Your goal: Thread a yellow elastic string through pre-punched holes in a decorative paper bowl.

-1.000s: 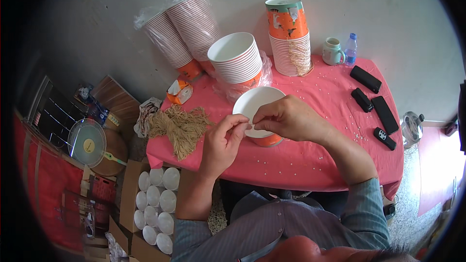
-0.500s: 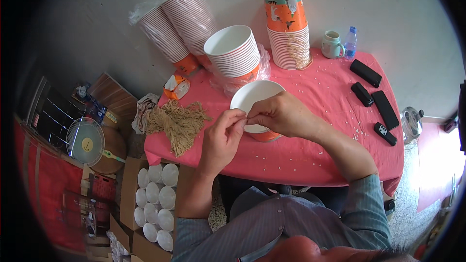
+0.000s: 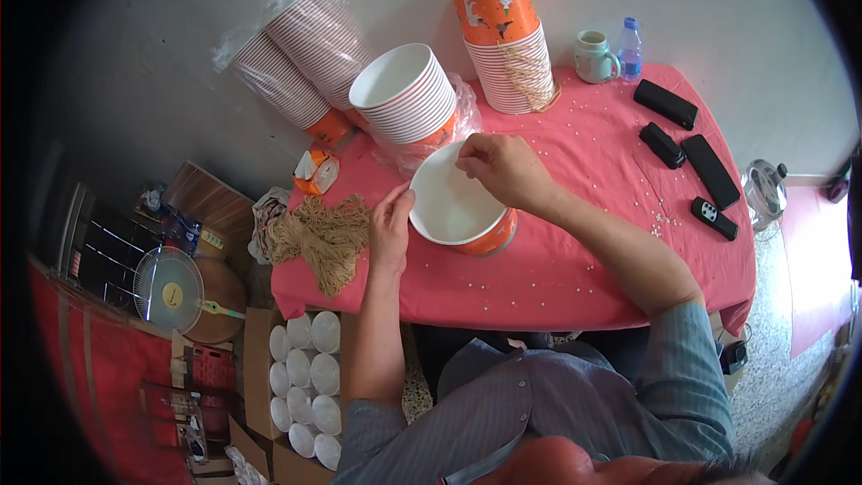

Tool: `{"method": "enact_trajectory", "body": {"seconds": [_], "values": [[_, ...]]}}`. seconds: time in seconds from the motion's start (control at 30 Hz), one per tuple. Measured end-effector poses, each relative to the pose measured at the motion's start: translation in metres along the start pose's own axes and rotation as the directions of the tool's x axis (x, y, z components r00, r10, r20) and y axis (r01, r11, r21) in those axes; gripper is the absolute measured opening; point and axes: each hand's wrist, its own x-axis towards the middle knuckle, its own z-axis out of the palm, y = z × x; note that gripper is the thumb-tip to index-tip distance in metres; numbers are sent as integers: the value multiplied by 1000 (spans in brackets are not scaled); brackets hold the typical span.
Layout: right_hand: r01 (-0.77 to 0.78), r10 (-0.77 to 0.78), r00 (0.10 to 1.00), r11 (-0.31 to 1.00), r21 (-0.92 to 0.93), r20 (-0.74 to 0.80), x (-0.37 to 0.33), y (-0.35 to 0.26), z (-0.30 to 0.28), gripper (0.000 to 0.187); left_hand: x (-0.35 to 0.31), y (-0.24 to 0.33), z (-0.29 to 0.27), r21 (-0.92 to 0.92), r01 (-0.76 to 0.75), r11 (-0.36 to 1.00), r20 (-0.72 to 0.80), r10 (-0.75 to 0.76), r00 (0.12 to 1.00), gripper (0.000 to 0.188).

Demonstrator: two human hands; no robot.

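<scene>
A white-lined paper bucket [image 3: 460, 202] with an orange patterned outside stands near the middle of the red-covered table, its mouth tilted toward me. My left hand [image 3: 391, 229] is upright at the bucket's left side, fairly straight fingers against or just beside the rim. Over the far right part of the opening is my right hand [image 3: 510, 171], thumb and fingertips pinched together. Whatever sits in that pinch, if anything, is too small to make out. Left of my left hand lies a bundle of tan strings [image 3: 328, 238].
Behind stand an open bucket stack [image 3: 404, 94], plastic-wrapped stacks [image 3: 314, 40] and a tall stack [image 3: 503, 36] with strings hanging on it. A mug [image 3: 594, 58], bottle [image 3: 629, 49] and several black devices [image 3: 714, 171] are at right. A carton of clear cups [image 3: 301, 364] is lower left.
My hands, fingertips together above the bucket before, are now apart. The left went left to the bucket's side, the right up toward the far rim. The whole view has shifted slightly.
</scene>
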Motion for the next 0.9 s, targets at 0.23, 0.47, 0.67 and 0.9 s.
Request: {"method": "enact_trajectory", "body": {"seconds": [0.23, 0.47, 0.67, 0.9], "values": [[-18, 18, 1000, 1000, 15, -12, 3, 2, -2, 20, 0, -19, 5, -297, 124, 947, 72, -108, 992, 54], [7, -7, 997, 1000, 10, -74, 3, 7, 1, 20, -18, -24, -2, -62, 42, 997, -84, -47, 995, 50], [181, -168, 959, 983, 39, -227, -5, -3, 12, 16, -54, 8, 21, -110, -205, 973, -77, 197, 977, 57], [240, -204, 967, 932, 272, -153, -17, -22, 13, 15, -69, 53, 11, 362, -720, 593, 259, 678, 688, 85]]}}
